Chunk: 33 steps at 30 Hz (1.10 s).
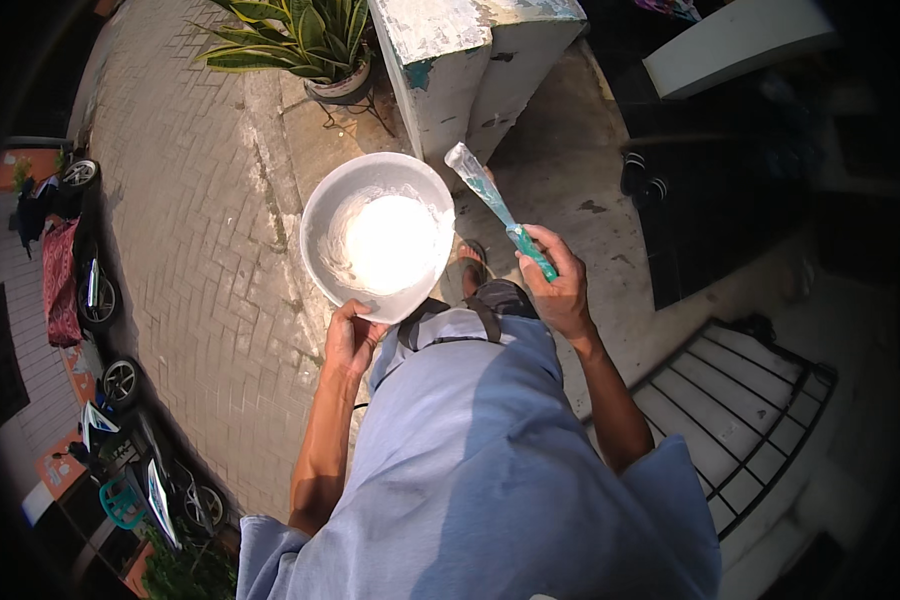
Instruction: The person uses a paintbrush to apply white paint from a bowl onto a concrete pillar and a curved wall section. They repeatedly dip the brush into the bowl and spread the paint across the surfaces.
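Note:
My left hand [351,341] grips the near rim of a pale grey bowl [319,225], thumb over the edge. Inside lies a bright white paste or powder [391,241], overexposed in the sun, with smears up the wall. In my right hand [561,281] is a putty knife [529,244] by its green handle, the blade pointing up and away. White residue coats the blade, most thickly at its tip. The blade is apart from the bowl, to the right of its rim. Beyond both stands a masonry pillar [446,105] with peeling, patchy paint.
A potted snake plant [307,37] on a wire stand sits left of the pillar. Paving [195,225] runs along the left, with parked motorcycles [150,465] beyond. A metal gate or rack [735,427] is at lower right. Sandals [643,180] rest on dark tiles.

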### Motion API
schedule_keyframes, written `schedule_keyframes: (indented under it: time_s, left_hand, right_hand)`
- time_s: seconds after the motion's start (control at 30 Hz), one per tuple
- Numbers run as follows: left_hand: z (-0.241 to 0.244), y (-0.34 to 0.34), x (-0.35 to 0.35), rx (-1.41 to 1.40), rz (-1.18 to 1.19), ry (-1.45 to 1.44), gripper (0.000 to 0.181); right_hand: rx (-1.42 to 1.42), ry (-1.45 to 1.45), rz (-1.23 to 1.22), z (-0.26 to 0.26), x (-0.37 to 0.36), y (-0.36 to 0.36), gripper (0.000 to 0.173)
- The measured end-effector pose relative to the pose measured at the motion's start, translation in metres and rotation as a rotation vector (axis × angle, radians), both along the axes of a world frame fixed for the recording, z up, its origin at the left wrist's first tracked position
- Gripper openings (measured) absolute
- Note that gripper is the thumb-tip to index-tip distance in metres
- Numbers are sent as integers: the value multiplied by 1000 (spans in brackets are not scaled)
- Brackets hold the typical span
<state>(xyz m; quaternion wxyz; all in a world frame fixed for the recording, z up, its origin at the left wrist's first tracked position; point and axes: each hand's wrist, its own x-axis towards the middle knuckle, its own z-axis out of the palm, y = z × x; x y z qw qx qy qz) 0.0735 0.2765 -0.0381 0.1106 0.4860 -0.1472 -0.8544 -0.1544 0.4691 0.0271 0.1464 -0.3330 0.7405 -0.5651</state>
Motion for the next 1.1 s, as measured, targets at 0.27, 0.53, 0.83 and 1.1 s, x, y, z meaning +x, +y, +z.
schedule_keyframes:
  time_s: [0.27, 0.53, 0.83, 1.1]
  left_hand:
    - [17, 7, -11, 6, 146, 87, 48]
    - [10, 8, -12, -18, 200, 87, 47]
    - [0, 5, -2, 5, 204, 32, 47]
    - [7, 5, -6, -11, 212, -24, 51]
  right_hand:
    - [336, 690, 140, -31, 23, 28, 45]
    - [514, 635, 11, -43, 6, 55, 44]
    - [66, -813, -388, -92, -50, 29, 31]
    - [-131, -1008, -416, -112, -95, -6, 23]
